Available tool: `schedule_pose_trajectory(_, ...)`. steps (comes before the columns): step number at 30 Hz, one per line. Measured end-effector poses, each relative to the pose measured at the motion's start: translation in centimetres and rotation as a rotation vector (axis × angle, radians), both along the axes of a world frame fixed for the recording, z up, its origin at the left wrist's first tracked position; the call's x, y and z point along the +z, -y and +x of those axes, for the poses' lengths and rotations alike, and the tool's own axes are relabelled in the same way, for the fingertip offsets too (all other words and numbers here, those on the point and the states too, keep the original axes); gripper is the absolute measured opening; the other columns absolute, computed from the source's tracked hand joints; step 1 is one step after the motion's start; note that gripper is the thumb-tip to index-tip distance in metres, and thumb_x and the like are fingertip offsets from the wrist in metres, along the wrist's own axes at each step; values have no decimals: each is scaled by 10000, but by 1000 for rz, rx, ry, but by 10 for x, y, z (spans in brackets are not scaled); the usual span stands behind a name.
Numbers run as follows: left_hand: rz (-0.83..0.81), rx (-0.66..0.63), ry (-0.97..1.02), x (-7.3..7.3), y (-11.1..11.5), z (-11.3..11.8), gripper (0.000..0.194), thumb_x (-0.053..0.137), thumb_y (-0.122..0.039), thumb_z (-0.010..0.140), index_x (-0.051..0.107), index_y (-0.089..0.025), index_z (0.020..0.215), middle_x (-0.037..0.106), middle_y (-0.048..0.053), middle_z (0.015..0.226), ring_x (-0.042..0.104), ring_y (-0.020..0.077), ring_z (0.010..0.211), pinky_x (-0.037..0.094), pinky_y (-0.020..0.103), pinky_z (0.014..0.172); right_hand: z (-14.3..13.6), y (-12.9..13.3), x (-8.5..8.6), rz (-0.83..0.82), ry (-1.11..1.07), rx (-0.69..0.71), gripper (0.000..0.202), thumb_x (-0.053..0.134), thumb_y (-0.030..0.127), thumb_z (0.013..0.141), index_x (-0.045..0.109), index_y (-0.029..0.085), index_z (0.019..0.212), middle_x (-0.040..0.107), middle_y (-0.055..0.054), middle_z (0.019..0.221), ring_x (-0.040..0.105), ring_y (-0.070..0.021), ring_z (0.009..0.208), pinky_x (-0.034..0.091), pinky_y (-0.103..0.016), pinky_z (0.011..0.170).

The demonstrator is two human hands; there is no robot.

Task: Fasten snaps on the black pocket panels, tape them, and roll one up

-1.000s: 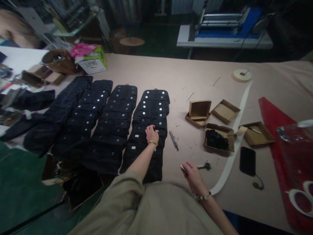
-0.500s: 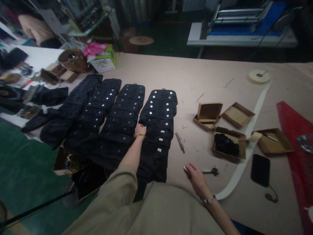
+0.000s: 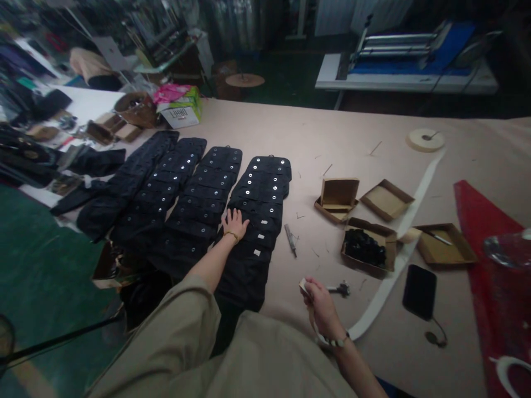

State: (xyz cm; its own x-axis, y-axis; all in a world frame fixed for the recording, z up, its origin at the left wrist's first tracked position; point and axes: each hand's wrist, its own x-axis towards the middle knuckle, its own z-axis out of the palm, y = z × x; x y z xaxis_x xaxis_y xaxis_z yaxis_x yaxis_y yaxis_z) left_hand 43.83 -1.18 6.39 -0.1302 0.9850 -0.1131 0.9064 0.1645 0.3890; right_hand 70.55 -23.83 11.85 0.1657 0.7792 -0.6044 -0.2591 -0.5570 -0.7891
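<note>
My left hand (image 3: 235, 224) lies with fingers spread on the rightmost black fabric panel (image 3: 243, 276), near its left edge. Shiny eyelets run in two columns down the panel's upper part. Lower on its right side sit small white tape pieces (image 3: 261, 236). What lies under my left palm is hidden. Right of the panel, my right hand (image 3: 321, 304) is closed around the end of a white tape (image 3: 377, 312), above the table. The tape runs back to its roll (image 3: 425, 140). Just behind my right hand lies a dark-headed metal tool (image 3: 342, 288).
More black panels (image 3: 199, 193) lie side by side to the left. A cutter-like tool (image 3: 291, 240) rests right of the nearest panel. Cardboard boxes, one with black pieces (image 3: 365, 247), a black phone-like slab (image 3: 420, 292) and red sheeting (image 3: 481, 221) are on the right.
My left hand has gone from closed fingers at the panel to spread fingers lying flat on it. My right hand still holds the tape. The whole view has shifted slightly.
</note>
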Motion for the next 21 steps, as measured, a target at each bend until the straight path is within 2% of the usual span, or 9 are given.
schedule_pose_trajectory(1, 14, 5, 25, 7, 7, 8, 524, 517, -339, 944, 509, -197, 1448, 446, 136, 1544, 203, 307, 1516, 221, 538, 1197, 4, -1, 1, 11, -15, 29, 303, 685, 438, 644, 622, 190, 804, 570, -12, 699, 482, -142, 602, 356, -240, 524)
schedule_pose_trajectory(3, 66, -64, 172, 22, 30, 32, 451, 551, -313, 929, 600, -203, 1364, 531, 132, 1473, 348, 303, 1453, 251, 501, 1196, 13, -3, 2, 39, -39, 103, 302, 696, 426, 643, 631, 184, 812, 559, 1, 679, 454, -131, 578, 347, -244, 527)
schedule_pose_trajectory(5, 93, -206, 394, 35, 65, 63, 363, 571, -335, 926, 688, -203, 1244, 651, 115, 1330, 543, 273, 1293, 361, 424, 1143, 21, -6, 3, 93, -46, 160, 343, 739, 449, 644, 645, 175, 828, 580, -2, 694, 457, -129, 587, 357, -249, 549)
schedule_pose_trajectory(7, 38, -310, 569, 46, 106, 95, 333, 523, -411, 958, 749, -215, 1105, 752, 73, 1084, 678, 223, 1041, 501, 347, 982, 30, -8, 3, 170, -39, 190, 408, 772, 500, 656, 659, 161, 854, 619, -23, 746, 496, -142, 641, 387, -259, 599)
schedule_pose_trajectory(9, -47, -367, 761, 57, 142, 121, 393, 490, -472, 972, 768, -203, 1046, 765, 62, 945, 699, 198, 885, 545, 318, 852, 39, -7, 3, 239, -10, 209, 457, 762, 562, 698, 660, 149, 865, 632, -36, 775, 517, -155, 690, 402, -272, 644)
schedule_pose_trajectory(11, -109, -386, 917, 68, 166, 138, 388, 567, -488, 932, 768, -183, 1065, 764, 78, 954, 693, 195, 850, 548, 312, 796, 48, -5, 4, 286, 46, 226, 478, 724, 608, 751, 637, 147, 840, 601, -21, 740, 497, -150, 678, 386, -273, 635)
schedule_pose_trajectory(14, -138, -363, 988, 81, 180, 149, 389, 738, -462, 807, 769, -165, 1056, 762, 91, 970, 680, 194, 839, 540, 297, 758, 60, -1, 6, 331, 168, 281, 479, 681, 628, 799, 568, 165, 763, 512, 21, 654, 426, -129, 617, 334, -262, 579)
schedule_pose_trajectory(17, -183, -362, 1013, 89, 181, 150, 352, 769, -431, 777, 768, -146, 984, 757, 79, 916, 667, 173, 801, 522, 273, 742, 66, 2, 11, 371, 262, 355, 464, 642, 616, 837, 519, 184, 720, 457, 39, 601, 394, -125, 582, 302, -259, 551)
schedule_pose_trajectory(21, -153, -385, 912, 97, 188, 147, 270, 713, -410, 833, 749, -153, 908, 739, 46, 828, 638, 140, 710, 482, 232, 642, 61, 3, 24, 477, 351, 462, 379, 537, 544, 935, 646, 181, 955, 639, -21, 794, 548, -173, 714, 392, -279, 660)
